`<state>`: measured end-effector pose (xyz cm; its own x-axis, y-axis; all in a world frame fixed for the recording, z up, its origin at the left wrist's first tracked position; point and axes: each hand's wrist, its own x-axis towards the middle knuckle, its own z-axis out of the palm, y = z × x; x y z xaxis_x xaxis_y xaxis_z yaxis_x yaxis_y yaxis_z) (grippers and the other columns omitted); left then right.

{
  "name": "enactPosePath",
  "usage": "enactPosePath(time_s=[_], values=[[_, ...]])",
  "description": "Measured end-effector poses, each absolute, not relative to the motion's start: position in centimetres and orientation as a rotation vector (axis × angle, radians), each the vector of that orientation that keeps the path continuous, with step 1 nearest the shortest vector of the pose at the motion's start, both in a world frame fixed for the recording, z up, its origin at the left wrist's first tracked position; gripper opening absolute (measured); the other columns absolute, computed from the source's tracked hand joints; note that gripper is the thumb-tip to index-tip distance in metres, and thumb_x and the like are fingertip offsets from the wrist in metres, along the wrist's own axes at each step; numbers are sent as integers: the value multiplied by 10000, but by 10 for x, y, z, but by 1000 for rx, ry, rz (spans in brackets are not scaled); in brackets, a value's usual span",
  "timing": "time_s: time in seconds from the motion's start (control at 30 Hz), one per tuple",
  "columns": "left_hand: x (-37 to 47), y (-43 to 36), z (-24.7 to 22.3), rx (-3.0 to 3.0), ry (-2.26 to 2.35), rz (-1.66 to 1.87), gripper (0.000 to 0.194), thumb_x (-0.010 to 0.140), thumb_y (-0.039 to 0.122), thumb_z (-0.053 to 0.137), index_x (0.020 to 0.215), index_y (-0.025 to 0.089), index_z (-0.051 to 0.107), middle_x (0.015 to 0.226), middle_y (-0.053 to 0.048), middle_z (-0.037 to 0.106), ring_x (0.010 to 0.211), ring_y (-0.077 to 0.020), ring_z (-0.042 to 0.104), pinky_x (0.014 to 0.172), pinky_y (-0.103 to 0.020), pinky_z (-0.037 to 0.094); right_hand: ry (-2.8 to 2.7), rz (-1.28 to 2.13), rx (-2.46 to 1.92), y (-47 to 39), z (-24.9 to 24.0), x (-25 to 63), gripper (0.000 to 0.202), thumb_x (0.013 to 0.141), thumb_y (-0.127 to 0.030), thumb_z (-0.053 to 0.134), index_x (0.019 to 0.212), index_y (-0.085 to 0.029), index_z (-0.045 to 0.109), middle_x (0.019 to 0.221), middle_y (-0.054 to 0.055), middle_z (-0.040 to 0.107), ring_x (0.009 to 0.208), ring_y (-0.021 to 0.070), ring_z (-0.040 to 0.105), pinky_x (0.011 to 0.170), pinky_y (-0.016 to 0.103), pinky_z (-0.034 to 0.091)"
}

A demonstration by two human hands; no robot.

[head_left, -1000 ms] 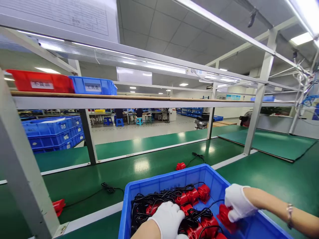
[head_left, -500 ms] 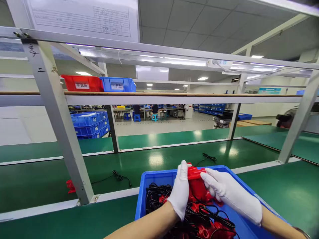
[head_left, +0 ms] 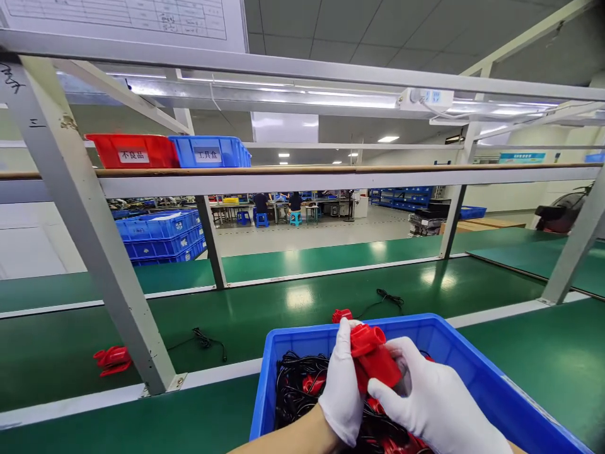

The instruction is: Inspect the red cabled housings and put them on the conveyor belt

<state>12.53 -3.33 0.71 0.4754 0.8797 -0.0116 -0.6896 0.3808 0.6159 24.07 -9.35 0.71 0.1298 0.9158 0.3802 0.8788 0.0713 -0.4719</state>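
Note:
A red plastic housing with a round open spout [head_left: 375, 356] is held up over a blue bin [head_left: 271, 378] between my two white-gloved hands. My left hand [head_left: 343, 384] is closed on its left side, fingers upward. My right hand [head_left: 425, 391] curls around its lower right end, the thumb in front and the fingers partly hidden behind. Below, in the bin, lie more red housings [head_left: 312, 383] and a tangle of black cords [head_left: 295, 372]. My hands cover part of this pile.
On the green bench behind the bin are another red piece [head_left: 341, 314] and a coiled black cord [head_left: 390, 296]. At left, a red piece [head_left: 112, 359] lies by a metal post [head_left: 106, 252], with a cord [head_left: 204, 338] nearby. A shelf above carries red [head_left: 135, 151] and blue [head_left: 212, 152] bins.
The red housing has turned in my hands, so its round opening now shows. My right hand has shifted lower, its thumb now in front. The view has moved slightly.

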Motion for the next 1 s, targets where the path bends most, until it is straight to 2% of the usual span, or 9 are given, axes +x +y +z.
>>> enactPosePath(time_s=[0.13,0.23,0.37,0.5,0.67,0.73,0.8,0.9,1.0], values=[[117,-32,11,775,177,966,511,886,668,505,854,164,586,864,-48,639,820,-183,602,896,-344,457,-1831,-248,-1599,-104,9,241,424,767,-500,687,1093,-262,560,790,-16,740,619,208,714,532,289,547],[109,-36,16,916,123,940,546,940,645,414,1061,154,618,1004,-93,669,958,-222,615,986,-389,428,-1820,-578,-1453,-112,16,240,394,745,-417,687,1077,-240,569,770,8,728,538,201,677,470,288,520],[103,-39,18,1069,95,905,668,970,664,240,1250,150,561,1032,-104,673,1002,-229,621,1040,-412,398,-1843,-781,-1318,-121,24,239,390,792,-365,639,1139,-206,561,878,73,734,617,205,691,525,283,539],[96,-40,21,1221,121,839,715,963,681,195,1305,150,532,1041,-104,673,999,-238,627,1018,-413,420,-1897,-835,-1266,-124,26,244,512,811,-380,675,1256,-180,519,812,71,713,593,197,666,504,279,514],[89,-43,25,1300,277,878,725,973,659,132,1241,141,562,1038,-99,654,964,-229,608,969,-397,437,-1940,-641,-1209,-118,27,258,497,811,-402,699,1250,-251,521,915,31,709,723,182,688,615,268,557],[88,-44,24,1397,341,980,667,983,638,146,1226,155,537,1105,-101,625,1014,-221,576,996,-383,414,-1930,-456,-1286,-116,26,266,381,825,-443,687,1140,-263,570,920,13,698,744,167,679,632,255,550],[88,-43,21,1560,359,1076,604,976,650,213,1238,176,480,1161,-107,590,1033,-217,552,1002,-380,409,-1931,-152,-1411,-115,27,271,275,871,-512,618,960,-252,597,814,-7,672,665,143,641,566,235,506],[89,-40,13,1794,278,1142,562,947,660,356,1306,228,354,1151,-97,554,971,-207,553,956,-388,444,-1945,258,-1504,-118,29,273,403,942,-597,452,810,-236,575,712,-12,629,599,134,584,537,233,446],[87,-35,5,2037,156,1288,652,887,684,482,1380,307,281,1247,-98,451,1119,-258,515,1029,-438,416,-1961,390,-1443,-121,34,273,467,949,-639,394,801,-233,572,748,1,627,649,149,578,595,240,447]])
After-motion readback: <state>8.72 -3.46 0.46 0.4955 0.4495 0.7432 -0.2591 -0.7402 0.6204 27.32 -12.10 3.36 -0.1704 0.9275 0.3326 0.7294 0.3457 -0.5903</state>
